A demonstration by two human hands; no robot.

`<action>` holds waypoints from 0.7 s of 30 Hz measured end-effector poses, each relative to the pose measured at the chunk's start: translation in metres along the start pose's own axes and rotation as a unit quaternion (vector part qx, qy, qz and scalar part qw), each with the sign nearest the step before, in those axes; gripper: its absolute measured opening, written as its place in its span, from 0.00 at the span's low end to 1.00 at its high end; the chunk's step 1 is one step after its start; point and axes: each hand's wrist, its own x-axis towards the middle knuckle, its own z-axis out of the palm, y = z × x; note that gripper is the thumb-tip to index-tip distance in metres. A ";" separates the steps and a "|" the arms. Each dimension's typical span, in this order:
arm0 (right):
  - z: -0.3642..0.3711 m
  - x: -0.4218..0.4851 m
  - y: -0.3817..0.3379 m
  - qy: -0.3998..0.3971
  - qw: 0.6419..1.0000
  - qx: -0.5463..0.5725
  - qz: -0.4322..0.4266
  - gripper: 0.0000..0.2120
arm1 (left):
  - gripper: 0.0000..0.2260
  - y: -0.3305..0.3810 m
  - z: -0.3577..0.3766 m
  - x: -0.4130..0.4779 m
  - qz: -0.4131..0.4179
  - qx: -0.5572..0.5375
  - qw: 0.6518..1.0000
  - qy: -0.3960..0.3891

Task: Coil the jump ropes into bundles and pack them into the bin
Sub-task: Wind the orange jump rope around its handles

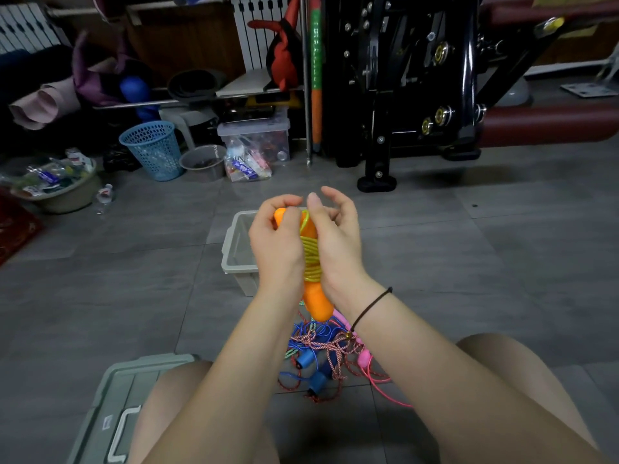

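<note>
An orange-handled jump rope (315,299) with yellow-green cord wound round its handles is held upright in front of me. My left hand (276,242) grips the upper end of the handles. My right hand (335,236) presses against the bundle's right side, thumb up by the cord loop, fingers loosely curled. Behind the hands a grey bin (236,252) stands on the floor, largely hidden. On the floor below lies a tangled pile of ropes (321,356): blue handles, a pink rope, a red-white braided cord.
The bin's grey lid (114,406) lies by my left knee. A blue mesh basket (152,149), a beige basin (57,192) of clutter and a clear storage box (254,139) stand at the back left. A black exercise machine (412,85) fills the back right.
</note>
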 end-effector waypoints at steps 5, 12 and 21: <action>-0.001 -0.001 0.000 -0.012 0.999 -0.045 -0.026 0.11 | 0.09 0.002 -0.003 0.000 -0.028 -0.010 1.000 -0.005; 0.005 -0.008 0.001 -0.054 0.994 -0.062 -0.077 0.09 | 0.09 0.003 -0.004 -0.002 0.110 0.055 0.992 -0.015; 0.002 -0.006 0.004 -0.063 0.982 -0.135 -0.118 0.11 | 0.08 0.003 -0.012 -0.004 0.064 0.013 0.998 0.016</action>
